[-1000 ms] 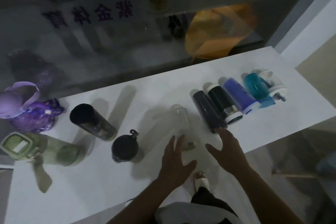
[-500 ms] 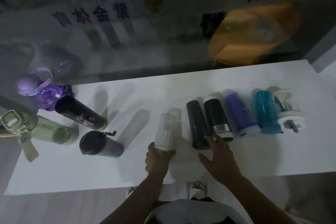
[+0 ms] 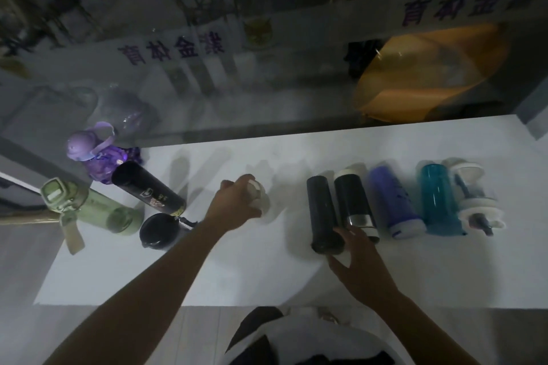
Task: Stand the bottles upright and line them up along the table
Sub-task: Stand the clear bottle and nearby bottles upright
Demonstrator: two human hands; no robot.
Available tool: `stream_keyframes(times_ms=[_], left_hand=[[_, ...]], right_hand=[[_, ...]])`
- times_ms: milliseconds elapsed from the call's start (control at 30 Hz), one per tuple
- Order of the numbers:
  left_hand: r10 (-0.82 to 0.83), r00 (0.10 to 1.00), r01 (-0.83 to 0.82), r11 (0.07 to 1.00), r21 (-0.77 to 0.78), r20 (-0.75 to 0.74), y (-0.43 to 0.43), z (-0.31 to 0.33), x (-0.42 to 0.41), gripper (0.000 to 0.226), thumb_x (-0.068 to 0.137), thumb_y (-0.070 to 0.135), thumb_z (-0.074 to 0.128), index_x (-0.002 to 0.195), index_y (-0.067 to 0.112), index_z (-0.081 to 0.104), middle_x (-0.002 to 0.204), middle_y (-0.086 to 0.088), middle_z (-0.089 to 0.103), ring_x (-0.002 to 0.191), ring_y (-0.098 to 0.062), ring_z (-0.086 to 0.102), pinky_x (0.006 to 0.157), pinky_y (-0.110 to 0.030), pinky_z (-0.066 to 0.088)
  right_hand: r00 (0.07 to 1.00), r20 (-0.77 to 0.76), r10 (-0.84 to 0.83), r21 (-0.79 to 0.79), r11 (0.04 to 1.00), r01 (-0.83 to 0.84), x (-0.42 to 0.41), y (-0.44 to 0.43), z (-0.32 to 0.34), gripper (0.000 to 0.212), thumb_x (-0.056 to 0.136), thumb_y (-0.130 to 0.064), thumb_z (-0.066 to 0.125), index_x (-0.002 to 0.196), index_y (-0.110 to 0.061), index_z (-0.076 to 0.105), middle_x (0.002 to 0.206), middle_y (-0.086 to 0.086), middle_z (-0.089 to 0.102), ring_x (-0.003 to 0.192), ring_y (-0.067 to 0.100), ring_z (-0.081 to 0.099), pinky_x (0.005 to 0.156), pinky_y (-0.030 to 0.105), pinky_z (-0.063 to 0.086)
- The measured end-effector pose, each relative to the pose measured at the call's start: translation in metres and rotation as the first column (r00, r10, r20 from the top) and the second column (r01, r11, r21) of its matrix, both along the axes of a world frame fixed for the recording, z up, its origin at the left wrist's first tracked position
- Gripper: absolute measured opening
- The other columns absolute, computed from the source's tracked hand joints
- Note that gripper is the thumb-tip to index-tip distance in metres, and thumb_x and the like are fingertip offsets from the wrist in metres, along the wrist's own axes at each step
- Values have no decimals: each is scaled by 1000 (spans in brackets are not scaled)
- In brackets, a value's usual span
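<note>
My left hand (image 3: 237, 204) grips a clear bottle with a white cap (image 3: 258, 195) near the middle of the white table (image 3: 267, 272); the bottle stands upright. My right hand (image 3: 360, 261) has spread fingers touching the near end of a black bottle (image 3: 323, 213) that lies flat. Beside it lie a black-and-silver bottle (image 3: 355, 200), a purple bottle (image 3: 394, 201), a teal bottle (image 3: 437, 201) and a clear white-lidded bottle (image 3: 474, 201). At the left stand a violet kids' bottle (image 3: 95, 154), a green bottle (image 3: 89, 207), a tall black bottle (image 3: 148, 190) and a short black bottle (image 3: 160, 230).
A glass wall with purple lettering (image 3: 172, 50) runs right behind the table's far edge. An orange shape (image 3: 430, 71) shows behind the glass at the right. The table's near edge is just in front of my body.
My left hand lifted the clear bottle from lying flat, carried it away from me and stood it on end. My right hand closed in on the black bottle's near end.
</note>
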State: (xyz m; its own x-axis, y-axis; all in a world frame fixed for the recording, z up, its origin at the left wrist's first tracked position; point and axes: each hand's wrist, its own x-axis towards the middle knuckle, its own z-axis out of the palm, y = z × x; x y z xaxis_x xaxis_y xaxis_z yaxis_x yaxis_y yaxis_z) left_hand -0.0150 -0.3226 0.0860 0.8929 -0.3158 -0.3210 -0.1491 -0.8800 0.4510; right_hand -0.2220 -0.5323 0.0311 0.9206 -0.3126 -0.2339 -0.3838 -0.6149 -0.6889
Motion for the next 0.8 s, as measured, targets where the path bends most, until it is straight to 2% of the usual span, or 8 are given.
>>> stream_keyframes(times_ms=[100, 233, 367, 500, 600, 667, 733, 800], left_hand=[[-79, 997, 81, 989, 121, -22, -3, 8, 27, 82, 63, 29, 83, 133, 35, 40, 114, -10, 51, 105, -30, 53, 86, -30, 45], [-151, 988, 154, 972, 176, -32, -2, 9, 45, 81, 62, 30, 80, 132, 33, 39, 112, -7, 56, 109, -28, 49, 81, -30, 44], [-177, 983, 184, 967, 179, -54, 3, 2, 50, 80, 61, 30, 78, 131, 36, 37, 114, -7, 52, 108, -29, 47, 80, -31, 44], [-180, 981, 189, 973, 134, -76, 10, -1, 54, 82, 71, 17, 79, 139, 31, 34, 120, -11, 39, 111, -32, 47, 92, -33, 44], [-173, 979, 182, 979, 89, -109, 15, 1, 53, 89, 73, 13, 78, 145, 31, 29, 133, -14, 35, 113, -35, 49, 100, -37, 43], [-145, 983, 153, 986, 68, -116, 15, 4, 50, 97, 73, 17, 80, 149, 33, 21, 144, -14, 30, 126, -39, 41, 108, -45, 37], [-149, 989, 150, 986, 67, -17, 15, 5, 42, 96, 74, 27, 79, 149, 32, 21, 152, -7, 27, 141, -37, 23, 115, -50, 27], [-116, 984, 121, 992, -30, 135, 18, 9, 25, 91, 70, 35, 78, 147, 31, 29, 156, -5, 25, 145, -32, 17, 115, -52, 26]], right_hand=[[999, -12, -40, 21, 999, 40, -12, -7, -2, 64, 86, -38, 68, 142, -25, 40, 147, 2, 42, 130, 19, 44, 110, 40, 38], [994, -8, -110, 52, 993, 110, -24, -10, -4, 59, 85, -35, 69, 137, -24, 43, 138, -1, 48, 119, 14, 48, 103, 29, 37], [988, -37, -148, 55, 987, 150, -29, -1, -9, 60, 86, -36, 67, 139, -23, 42, 139, 2, 47, 121, 19, 49, 103, 36, 41], [983, -53, -173, 102, 979, 178, -27, 14, -13, 61, 86, -33, 67, 141, -23, 41, 143, 4, 45, 126, 21, 46, 106, 37, 39], [974, -67, -217, 123, 967, 224, -21, 26, -15, 62, 86, -33, 68, 141, -23, 41, 145, 3, 42, 128, 20, 45, 108, 38, 39], [968, -78, -240, 122, 961, 249, -16, 33, -18, 66, 86, -34, 68, 143, -22, 39, 147, 5, 41, 130, 22, 44, 108, 40, 40], [962, -84, -260, 99, 958, 268, -11, 39, -20, 70, 86, -37, 68, 145, -22, 35, 149, 8, 39, 132, 24, 42, 109, 44, 40], [958, -90, -274, 24, 961, 277, -2, 45, -22, 72, 85, -39, 68, 146, -21, 34, 149, 10, 38, 132, 28, 41, 108, 47, 39]])
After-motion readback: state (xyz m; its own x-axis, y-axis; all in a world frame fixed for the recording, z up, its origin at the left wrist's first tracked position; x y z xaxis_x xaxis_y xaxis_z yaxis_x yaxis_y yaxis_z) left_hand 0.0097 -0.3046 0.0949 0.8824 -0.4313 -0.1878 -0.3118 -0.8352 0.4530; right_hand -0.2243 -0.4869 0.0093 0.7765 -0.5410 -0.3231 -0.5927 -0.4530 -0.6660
